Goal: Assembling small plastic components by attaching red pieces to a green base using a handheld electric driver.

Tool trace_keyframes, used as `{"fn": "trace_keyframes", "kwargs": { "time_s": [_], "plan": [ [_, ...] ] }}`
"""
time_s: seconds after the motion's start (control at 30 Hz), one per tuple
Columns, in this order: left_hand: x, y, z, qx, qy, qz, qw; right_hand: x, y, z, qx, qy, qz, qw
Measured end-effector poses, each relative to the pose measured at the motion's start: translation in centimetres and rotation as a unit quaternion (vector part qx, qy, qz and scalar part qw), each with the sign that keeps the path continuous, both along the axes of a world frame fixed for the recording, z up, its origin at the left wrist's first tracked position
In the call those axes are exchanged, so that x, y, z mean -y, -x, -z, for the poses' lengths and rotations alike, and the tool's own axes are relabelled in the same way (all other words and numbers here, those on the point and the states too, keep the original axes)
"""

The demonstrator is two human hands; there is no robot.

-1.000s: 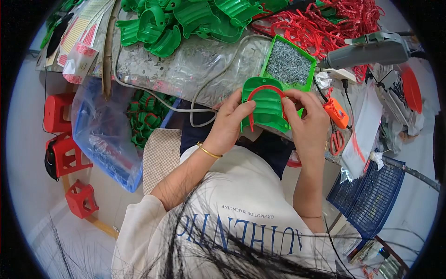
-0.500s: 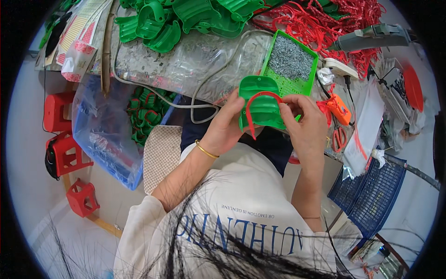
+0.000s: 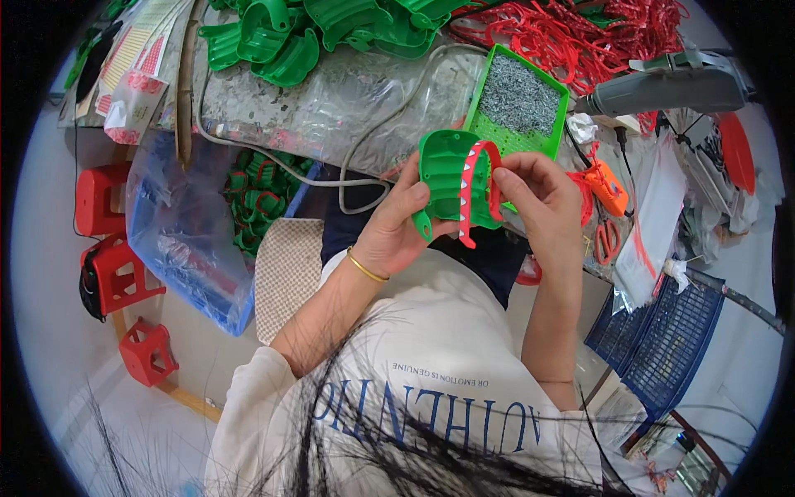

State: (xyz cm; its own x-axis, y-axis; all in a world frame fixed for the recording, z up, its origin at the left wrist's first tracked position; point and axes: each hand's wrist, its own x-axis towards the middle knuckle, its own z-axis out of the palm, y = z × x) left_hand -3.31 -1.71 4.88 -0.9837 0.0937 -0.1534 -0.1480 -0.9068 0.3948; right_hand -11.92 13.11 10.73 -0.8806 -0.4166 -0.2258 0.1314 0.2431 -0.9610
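Note:
My left hand [image 3: 396, 217] is closed on a green ribbed, curved plastic piece [image 3: 440, 170], with the thumb on its near left edge. Between the thumb and fingers of my right hand [image 3: 542, 195] is one end of a bent red plastic strip [image 3: 467, 195]. White triangles like teeth run along the strip. It arches in front of the right part of the green piece, its free end hanging down near my left fingertips. Whether the strip touches the piece I cannot tell.
Just beyond my hands lies a bright green tray [image 3: 473, 116] of small metal screws. Loose green pieces [image 3: 286, 62] and tangled red strips [image 3: 538, 33] pile up at the back. A grey hand tool [image 3: 671, 87] is at right, above scissors [image 3: 607, 240]. Green-and-red parts fill a lined blue crate [image 3: 186, 248] at left.
My right hand has turned the red strip, so its toothed face now shows and it stands more upright. The green piece has tilted and shifted slightly left in my left hand.

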Motion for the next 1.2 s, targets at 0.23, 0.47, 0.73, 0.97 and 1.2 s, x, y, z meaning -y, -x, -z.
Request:
{"fn": "trace_keyframes", "kwargs": {
  "time_s": [0.23, 0.47, 0.73, 0.97, 1.2],
  "plan": [
    [0.1, 0.1, 1.1, -0.02, 0.008, -0.001, 1.0, -0.2, 0.4, 1.2, 0.017, 0.015, 0.004, 1.0],
    [0.1, -0.1, 1.5, -0.057, 0.027, 0.004, 0.998, 0.0, 0.1, 1.5, 0.008, -0.002, 0.019, 1.0],
    [0.3, -0.4, 0.9, -0.042, 0.079, -0.025, 0.996, 0.8, -1.0, 2.1, -0.083, -0.067, 0.055, 0.993],
    [0.1, -0.3, 1.0, -0.042, 0.153, -0.045, 0.986, 0.8, -1.1, 2.5, -0.086, -0.057, 0.063, 0.993],
    [0.3, -0.6, 1.1, -0.028, -0.011, 0.023, 0.999, -0.2, -0.5, 1.6, -0.001, 0.054, -0.011, 0.999]
  ]
}}
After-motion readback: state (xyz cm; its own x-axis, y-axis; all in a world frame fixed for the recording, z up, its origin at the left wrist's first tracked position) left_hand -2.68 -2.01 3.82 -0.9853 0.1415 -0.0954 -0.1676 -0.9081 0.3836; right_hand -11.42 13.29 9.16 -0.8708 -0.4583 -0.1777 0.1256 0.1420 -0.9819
